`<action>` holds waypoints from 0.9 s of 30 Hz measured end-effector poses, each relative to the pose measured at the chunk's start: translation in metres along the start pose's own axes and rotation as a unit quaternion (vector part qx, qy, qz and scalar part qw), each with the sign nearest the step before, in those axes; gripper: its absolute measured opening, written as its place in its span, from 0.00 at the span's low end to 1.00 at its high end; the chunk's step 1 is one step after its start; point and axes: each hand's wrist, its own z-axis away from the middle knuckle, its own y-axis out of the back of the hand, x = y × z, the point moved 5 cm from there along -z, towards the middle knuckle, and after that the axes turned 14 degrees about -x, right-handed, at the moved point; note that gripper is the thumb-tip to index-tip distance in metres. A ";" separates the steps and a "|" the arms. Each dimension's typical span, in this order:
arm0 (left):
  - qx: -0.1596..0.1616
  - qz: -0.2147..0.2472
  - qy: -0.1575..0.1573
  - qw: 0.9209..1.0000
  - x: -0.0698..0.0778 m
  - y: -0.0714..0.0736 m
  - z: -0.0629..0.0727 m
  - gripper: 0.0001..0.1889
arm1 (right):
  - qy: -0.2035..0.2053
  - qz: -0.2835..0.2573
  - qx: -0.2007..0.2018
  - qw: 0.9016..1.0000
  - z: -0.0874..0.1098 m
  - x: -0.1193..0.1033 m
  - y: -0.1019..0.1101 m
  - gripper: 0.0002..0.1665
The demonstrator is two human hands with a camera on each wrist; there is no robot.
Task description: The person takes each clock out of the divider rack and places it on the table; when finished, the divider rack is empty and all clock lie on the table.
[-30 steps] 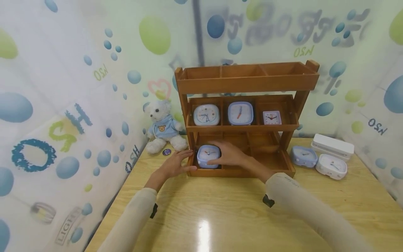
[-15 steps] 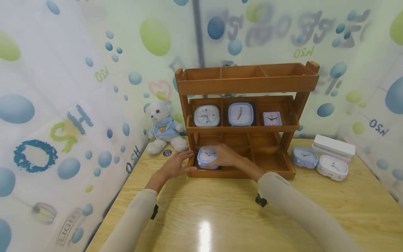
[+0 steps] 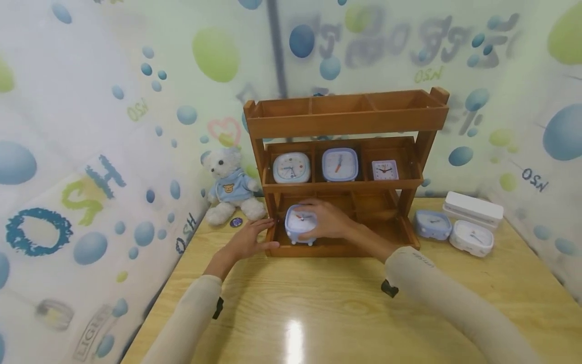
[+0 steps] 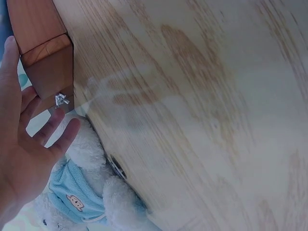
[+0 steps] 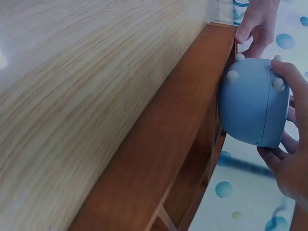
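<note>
In the head view a blue alarm clock (image 3: 300, 223) is at the left compartment of the bottom shelf, its small round feet showing above the front board. My right hand (image 3: 334, 220) grips it from the right, thumb near the feet. The right wrist view shows the clock's blue underside (image 5: 250, 103) held between thumb and fingers, partly over the shelf edge. My left hand (image 3: 247, 239) rests at the rack's lower left corner, thumb at the front and fingers along the side. In the left wrist view its fingers (image 4: 48, 127) are spread and loosely bent beside the wooden rack (image 4: 41, 29).
A round white clock (image 3: 291, 168), a lilac-rimmed clock (image 3: 340, 165) and a small pink square clock (image 3: 384, 170) occupy the middle shelf. Right of the rack are a blue clock (image 3: 432, 225), a white clock (image 3: 472, 238) and a white box (image 3: 473, 208). A teddy bear (image 3: 231, 188) sits left, beside a round badge (image 3: 236, 222).
The blue clock has risen and tipped in my right hand, so its feet now show above the shelf's front board. My left hand stays at the corner. The head view has shifted slightly.
</note>
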 end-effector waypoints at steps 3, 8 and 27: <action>0.001 -0.005 -0.001 1.000 -0.001 0.000 -0.001 0.42 | 0.001 0.002 -0.002 1.000 0.010 -0.001 0.006 0.49; 0.001 0.002 0.000 1.000 0.000 0.000 -0.001 0.42 | -0.014 -0.007 -0.003 1.000 0.031 0.004 0.014 0.48; 0.002 0.007 -0.001 1.000 0.000 0.000 0.000 0.42 | -0.038 0.044 0.018 0.998 0.116 0.034 0.042 0.47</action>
